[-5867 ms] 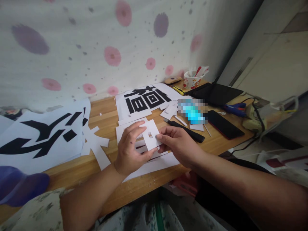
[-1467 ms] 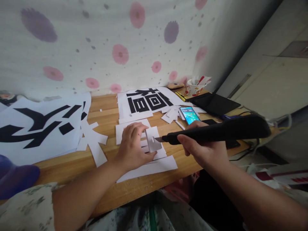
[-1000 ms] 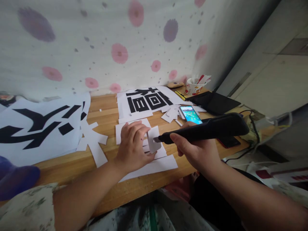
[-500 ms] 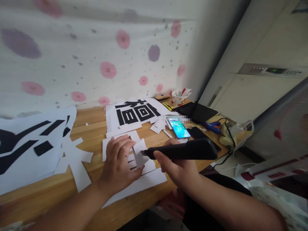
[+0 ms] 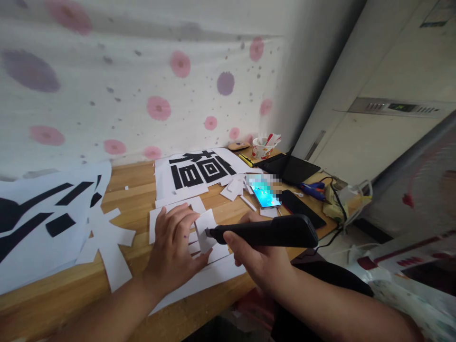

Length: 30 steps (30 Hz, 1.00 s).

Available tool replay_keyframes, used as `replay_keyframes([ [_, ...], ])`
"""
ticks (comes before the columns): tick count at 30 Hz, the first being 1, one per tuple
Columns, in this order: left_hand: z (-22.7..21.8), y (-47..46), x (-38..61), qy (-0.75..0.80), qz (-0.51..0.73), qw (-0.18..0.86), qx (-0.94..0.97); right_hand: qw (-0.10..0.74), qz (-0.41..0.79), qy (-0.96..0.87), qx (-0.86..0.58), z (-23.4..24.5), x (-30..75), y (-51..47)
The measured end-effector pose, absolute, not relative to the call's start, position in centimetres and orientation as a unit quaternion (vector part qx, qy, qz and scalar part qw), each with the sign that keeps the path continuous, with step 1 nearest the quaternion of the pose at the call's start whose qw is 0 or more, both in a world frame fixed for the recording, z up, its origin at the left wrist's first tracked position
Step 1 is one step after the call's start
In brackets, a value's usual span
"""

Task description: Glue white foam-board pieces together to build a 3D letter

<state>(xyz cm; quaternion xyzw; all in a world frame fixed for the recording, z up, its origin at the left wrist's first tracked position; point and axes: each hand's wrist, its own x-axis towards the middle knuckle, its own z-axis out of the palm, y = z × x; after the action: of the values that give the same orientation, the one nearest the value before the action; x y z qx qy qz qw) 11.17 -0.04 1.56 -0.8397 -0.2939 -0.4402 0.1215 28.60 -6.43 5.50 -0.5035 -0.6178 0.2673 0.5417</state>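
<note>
My left hand [image 5: 174, 240] grips a small white foam board piece [image 5: 205, 230] by its edges, thumb below and fingers above, tilted up from the table. In my right hand [image 5: 258, 251] is a thick black handheld tool [image 5: 265, 232] with a narrow metal tip, held nearly level. Its tip meets the face of the piece; whether it cuts in, I cannot tell. Under my left hand lies a white board with slots [image 5: 159, 223], partly covered by the hand. A white sheet [image 5: 185, 289] sits below that, near the table's front edge.
Behind are a sheet with a black printed character [image 5: 203, 168], white scraps [image 5: 233, 186] and a lit phone [image 5: 265, 192]. White cut shapes [image 5: 116, 256] and another printed sheet [image 5: 46, 213] lie left. A paper cup [image 5: 262, 149], blue-handled tool [image 5: 311, 190] and cables stand right.
The view has shifted slightly, so the table scene sits a little lower and further left. Both hands keep their hold, and the tool's tip stays at the white piece.
</note>
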Motion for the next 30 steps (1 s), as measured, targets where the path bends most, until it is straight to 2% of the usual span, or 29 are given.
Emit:
replay_keyframes([
  [11,1.5,0.2,11.1,-0.298,-0.449,0.107,-0.835,0.524,0.261,-0.628,-0.513,5.8,28.8,-6.1],
  [14,1.4,0.4,11.0,-0.302,-0.445,0.103,-0.837,0.507,0.198,-0.661,-0.517,6.3,29.2,-6.3],
  [17,1.3,0.6,10.9,-0.311,-0.441,0.094,-0.837,0.485,0.049,-0.73,-0.479,6.8,30.3,-6.4],
  [19,1.3,0.7,10.8,-0.319,-0.441,0.089,-0.834,0.435,-0.063,-0.806,-0.396,7.0,31.7,-5.9],
  [21,1.4,0.7,10.8,-0.332,-0.438,0.08,-0.832,0.334,-0.125,-0.876,-0.326,6.8,33.5,-4.8],
  [25,1.5,0.6,11.0,-0.348,-0.433,0.052,-0.83,0.152,-0.117,-0.923,-0.333,5.5,37.0,-1.7],
  [30,1.4,0.7,11.1,-0.349,-0.434,0.013,-0.83,0.062,-0.077,-0.932,-0.349,3.7,39.2,0.9],
])
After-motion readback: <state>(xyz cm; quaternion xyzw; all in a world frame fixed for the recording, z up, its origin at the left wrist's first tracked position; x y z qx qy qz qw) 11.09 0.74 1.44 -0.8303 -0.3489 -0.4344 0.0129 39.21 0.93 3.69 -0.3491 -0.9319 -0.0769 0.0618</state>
